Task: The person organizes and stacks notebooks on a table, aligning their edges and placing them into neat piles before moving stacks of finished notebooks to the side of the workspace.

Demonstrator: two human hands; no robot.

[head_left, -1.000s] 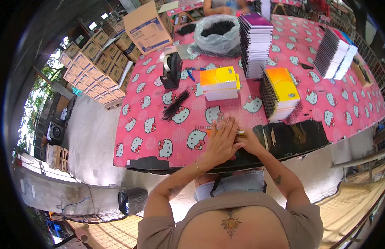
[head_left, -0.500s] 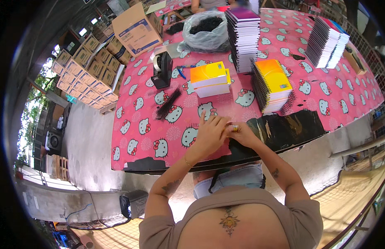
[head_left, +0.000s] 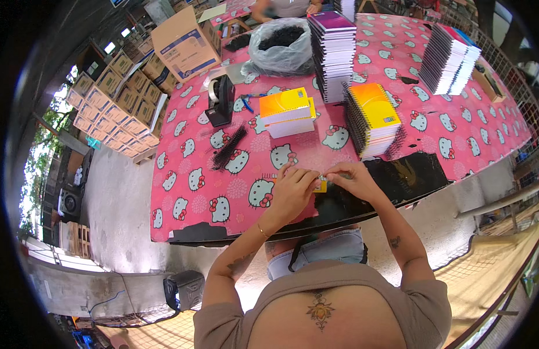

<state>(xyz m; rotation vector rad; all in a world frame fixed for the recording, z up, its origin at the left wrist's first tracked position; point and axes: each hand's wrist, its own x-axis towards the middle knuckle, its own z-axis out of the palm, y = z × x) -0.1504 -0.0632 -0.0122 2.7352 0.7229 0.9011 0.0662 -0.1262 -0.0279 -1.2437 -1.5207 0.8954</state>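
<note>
One small yellow-and-orange notebook (head_left: 323,186) lying close before us

We are covering most of it with our left hand (head_left: 292,189), while our right hand (head_left: 353,177) is poising its fingertips at the right end; the hands are nearly meeting, but whether either is gripping, we cannot tell. The notebook is sitting at our side of the pink, cat-printed table (head_left: 316,154), beside a worn black patch (head_left: 409,177). Beyond, a short yellow notebook stack (head_left: 288,113) and a taller spiral-edged yellow stack (head_left: 375,110) are standing apart. Leftward, a bristly black coil bundle (head_left: 230,148) is lying near a black tape dispenser (head_left: 221,103).
</note>
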